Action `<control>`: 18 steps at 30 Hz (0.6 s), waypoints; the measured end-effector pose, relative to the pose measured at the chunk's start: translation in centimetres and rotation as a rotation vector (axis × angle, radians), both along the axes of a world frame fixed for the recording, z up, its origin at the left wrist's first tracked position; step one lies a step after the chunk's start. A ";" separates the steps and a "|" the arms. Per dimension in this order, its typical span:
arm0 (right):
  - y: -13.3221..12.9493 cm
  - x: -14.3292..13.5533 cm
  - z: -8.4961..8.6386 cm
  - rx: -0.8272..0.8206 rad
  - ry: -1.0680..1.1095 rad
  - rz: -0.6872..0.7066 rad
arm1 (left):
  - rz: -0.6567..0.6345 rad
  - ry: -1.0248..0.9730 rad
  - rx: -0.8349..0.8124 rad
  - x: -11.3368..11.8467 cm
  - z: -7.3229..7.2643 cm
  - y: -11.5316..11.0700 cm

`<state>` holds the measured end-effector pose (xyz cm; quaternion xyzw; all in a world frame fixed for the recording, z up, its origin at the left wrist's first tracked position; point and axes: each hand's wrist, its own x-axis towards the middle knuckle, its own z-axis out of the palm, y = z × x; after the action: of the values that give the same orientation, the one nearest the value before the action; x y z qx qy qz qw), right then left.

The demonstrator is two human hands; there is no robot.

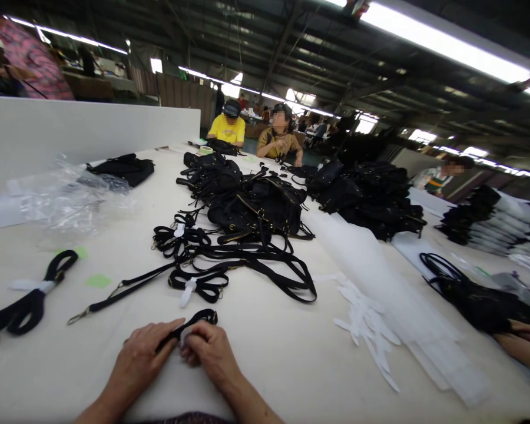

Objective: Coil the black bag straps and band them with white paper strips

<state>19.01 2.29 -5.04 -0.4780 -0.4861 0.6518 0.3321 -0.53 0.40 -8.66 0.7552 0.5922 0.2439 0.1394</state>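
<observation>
A folded black strap lies on the table under my two hands. My left hand is closed over its near part, pressing it down with thumb and fingers. Pinched in my right hand is a white paper strip at the middle of the strap; the fingers hide most of it. Just beyond lie bundled black straps with white bands around them, and a long loose strap with metal clips. Another banded strap rests at the far left.
Black bags are heaped in mid-table, with more piled at right. White strips lie beside long white sheets. Clear plastic bags sit at left. A co-worker's hand touches a black bag at the right edge.
</observation>
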 end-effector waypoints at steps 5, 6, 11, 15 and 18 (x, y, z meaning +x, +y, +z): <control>0.9 -0.7 0.3 -0.089 -0.003 -0.029 | 0.088 -0.063 -0.024 0.1 0.3 0.1; 1.0 -0.8 0.5 -0.099 -0.030 -0.026 | 0.100 -0.069 -0.031 0.1 0.4 0.1; 1.5 -1.3 1.2 -0.112 -0.149 -0.034 | 0.118 -0.094 -0.066 0.2 0.9 0.1; 2.0 -1.5 1.1 -0.137 -0.192 -0.032 | 0.127 -0.098 -0.042 0.3 0.9 0.1; 2.2 -1.6 1.1 -0.156 -0.205 -0.026 | 0.150 -0.088 -0.041 0.3 0.9 0.0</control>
<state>17.42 4.51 -3.94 -0.5727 -0.4592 0.6310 0.2510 -0.19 0.37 -7.73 0.6942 0.6454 0.2743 0.1619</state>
